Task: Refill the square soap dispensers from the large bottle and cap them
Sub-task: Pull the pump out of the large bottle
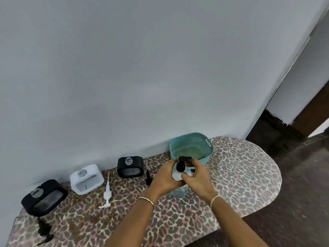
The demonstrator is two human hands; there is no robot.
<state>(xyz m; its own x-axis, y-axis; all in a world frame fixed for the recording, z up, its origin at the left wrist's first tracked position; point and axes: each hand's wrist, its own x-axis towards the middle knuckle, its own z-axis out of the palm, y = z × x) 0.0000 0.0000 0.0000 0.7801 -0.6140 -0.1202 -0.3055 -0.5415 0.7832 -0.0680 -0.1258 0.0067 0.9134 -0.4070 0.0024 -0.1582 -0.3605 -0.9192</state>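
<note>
A clear bottle [178, 191] with a white shoulder and a black pump head [183, 162] stands mid-table. My left hand [166, 177] grips its left side at the shoulder. My right hand [196, 177] curls round its right side by the pump collar. Three square dispensers stand uncapped along the wall: a black one [43, 197] at far left, a white one [86, 176], and a black one [130, 166]. A white pump [107, 192] lies between the white and the second black dispenser. One black pump [147, 173] lies beside my left hand, another [44, 230] at the front left.
A teal perforated basket [191, 146] stands just behind the bottle against the grey wall. The leopard-print table [240, 175] ends in a rounded edge at the right, with dark floor [302, 184] beyond.
</note>
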